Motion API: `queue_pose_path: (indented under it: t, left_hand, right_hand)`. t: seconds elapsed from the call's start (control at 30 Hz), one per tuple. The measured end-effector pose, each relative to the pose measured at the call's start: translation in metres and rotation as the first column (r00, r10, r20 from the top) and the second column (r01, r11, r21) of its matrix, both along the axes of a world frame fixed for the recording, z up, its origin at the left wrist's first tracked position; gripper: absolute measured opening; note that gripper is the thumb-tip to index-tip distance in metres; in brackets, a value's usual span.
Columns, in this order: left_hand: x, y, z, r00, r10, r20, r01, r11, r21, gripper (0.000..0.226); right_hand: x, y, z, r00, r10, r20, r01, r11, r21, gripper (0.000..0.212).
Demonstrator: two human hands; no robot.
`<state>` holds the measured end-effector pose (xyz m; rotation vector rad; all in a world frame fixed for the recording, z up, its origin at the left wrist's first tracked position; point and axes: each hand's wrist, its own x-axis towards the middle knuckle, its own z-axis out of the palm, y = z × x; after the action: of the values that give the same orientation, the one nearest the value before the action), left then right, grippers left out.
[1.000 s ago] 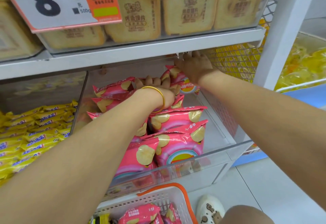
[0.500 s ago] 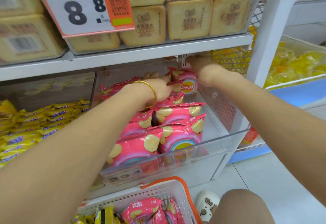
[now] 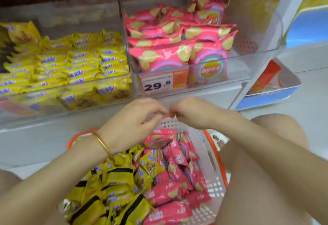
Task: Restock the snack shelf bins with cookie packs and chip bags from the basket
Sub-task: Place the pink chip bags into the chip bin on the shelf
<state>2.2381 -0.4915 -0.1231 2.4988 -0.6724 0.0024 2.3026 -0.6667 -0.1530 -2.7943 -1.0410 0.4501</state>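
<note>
Both hands are empty right now, left hand (image 3: 131,123) and right hand (image 3: 193,113) almost touching fingertips just above the basket (image 3: 211,155). Basket's loaded: yellow cookie packs (image 3: 113,185) on the left, pink chip bags (image 3: 174,168) on the right. Behind them, a bin (image 3: 262,54) of chips beside a bin of cookies (image 3: 63,59).

There is a single view, from a wide-angle camera worn on the person's head. It looks forward and steeply down. Close below the lens sits the basket (image 3: 211,155), filling the lower middle of the frame, with both forearms reaching in from the bottom corners. Just beyond it, the shelf (image 3: 35,136) runs across the upper half, its clear bins (image 3: 257,54) seen from above and in front. The floor (image 3: 312,90) shows at the right edge. Straight lines bow toward the borders.
</note>
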Motion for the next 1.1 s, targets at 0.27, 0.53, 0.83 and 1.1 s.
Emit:
queue_pose_path:
  t: [0.27,0.53,0.83,1.1]
  left_hand:
    - [0.01,0.042,-0.067,0.966,0.234,-0.108,-0.186,0.922,0.34,0.027]
    - [0.01,0.044,-0.075,0.945,0.273,-0.182,-0.193,0.911,0.366,0.026]
    - [-0.005,0.015,-0.053,0.974,0.218,0.068,-0.217,0.976,-0.021,0.024]
    - [0.03,-0.04,0.054,0.796,0.215,0.566,-0.114,0.971,-0.208,0.027]
  right_hand:
    - [0.016,0.06,-0.175,0.996,-0.068,-0.063,0.044,0.945,-0.325,0.051]
    - [0.014,0.056,-0.2,0.988,-0.152,0.013,0.15,0.948,-0.281,0.042]
    - [-0.002,0.012,-0.025,0.911,-0.207,-0.357,0.242,0.969,0.056,0.036]
    - [-0.018,-0.078,0.114,0.793,-0.373,-0.482,0.595,0.647,0.477,0.011]
